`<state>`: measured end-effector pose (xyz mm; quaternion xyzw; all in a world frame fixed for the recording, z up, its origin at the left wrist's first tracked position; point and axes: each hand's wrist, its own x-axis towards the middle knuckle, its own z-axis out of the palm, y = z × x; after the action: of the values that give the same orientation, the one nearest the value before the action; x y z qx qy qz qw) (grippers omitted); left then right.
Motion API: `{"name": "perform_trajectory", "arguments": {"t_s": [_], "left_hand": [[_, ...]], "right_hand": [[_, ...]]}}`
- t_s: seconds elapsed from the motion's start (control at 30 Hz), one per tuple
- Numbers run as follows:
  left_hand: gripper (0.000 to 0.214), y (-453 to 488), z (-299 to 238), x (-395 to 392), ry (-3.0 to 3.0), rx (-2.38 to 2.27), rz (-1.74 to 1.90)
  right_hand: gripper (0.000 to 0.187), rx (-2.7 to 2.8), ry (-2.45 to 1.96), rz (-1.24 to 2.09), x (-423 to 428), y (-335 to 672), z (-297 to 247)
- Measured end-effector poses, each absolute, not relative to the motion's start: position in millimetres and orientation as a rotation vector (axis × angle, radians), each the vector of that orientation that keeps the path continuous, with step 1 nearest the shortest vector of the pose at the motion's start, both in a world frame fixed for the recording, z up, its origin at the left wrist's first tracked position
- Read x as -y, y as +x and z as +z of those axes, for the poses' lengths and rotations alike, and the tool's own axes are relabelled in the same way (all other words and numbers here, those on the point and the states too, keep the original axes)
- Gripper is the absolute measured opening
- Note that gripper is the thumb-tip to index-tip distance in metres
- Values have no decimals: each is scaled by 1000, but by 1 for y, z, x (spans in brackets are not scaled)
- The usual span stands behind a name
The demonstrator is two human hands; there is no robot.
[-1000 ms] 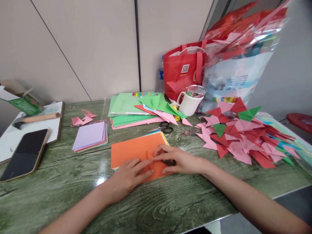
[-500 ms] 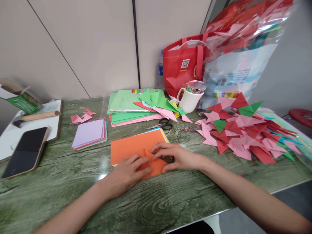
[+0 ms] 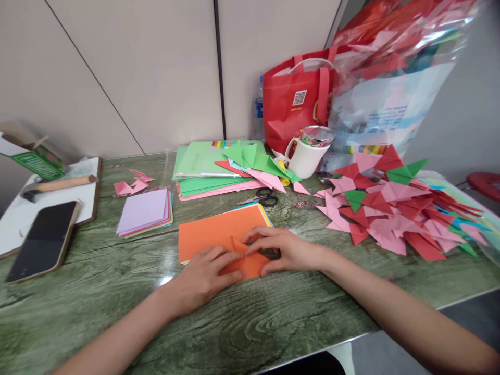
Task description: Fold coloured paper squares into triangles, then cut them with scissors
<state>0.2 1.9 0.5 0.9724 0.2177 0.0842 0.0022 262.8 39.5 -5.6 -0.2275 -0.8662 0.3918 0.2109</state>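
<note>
A partly folded piece of orange paper (image 3: pixel 254 265) lies at the near edge of a stack of paper sheets (image 3: pixel 207 229) with an orange sheet on top. My left hand (image 3: pixel 207 273) comes in from the left, its fingers bent and pressed on the folded paper. From the right, my right hand (image 3: pixel 283 250) pinches the same piece, thumb at its near right edge and fingers along the upper fold. The fingers partly cover the folds. Just behind the stack lie black-handled scissors (image 3: pixel 262 198).
Left are small square sheets (image 3: pixel 142 212), a phone (image 3: pixel 42 240) and a hammer (image 3: pixel 58 186). Behind are green paper packs (image 3: pixel 199 161), a white mug (image 3: pixel 307 159) and a red bag (image 3: pixel 291 117). On the right spreads a pile of folded paper pieces (image 3: pixel 390 208).
The view has shifted very slightly. Both hands keep nearly the same pose on the orange folded paper.
</note>
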Motion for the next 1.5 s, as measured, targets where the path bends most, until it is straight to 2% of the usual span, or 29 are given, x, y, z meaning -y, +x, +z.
{"name": "perform_trajectory", "arguments": {"t_s": [0.47,0.87,1.13,1.5], "left_hand": [[32,0,1,-2,3025,-633,269],[33,-1,0,-3,3007,-616,289],[32,-1,1,-3,3003,-633,245],[31,-1,-1,-4,2993,-631,237]], "right_hand": [[39,2406,-626,1116,-41,264,-5],[15,2488,-747,1291,-48,279,14],[27,2489,-712,1359,-52,283,14],[18,2512,-672,1412,-55,286,14]]}}
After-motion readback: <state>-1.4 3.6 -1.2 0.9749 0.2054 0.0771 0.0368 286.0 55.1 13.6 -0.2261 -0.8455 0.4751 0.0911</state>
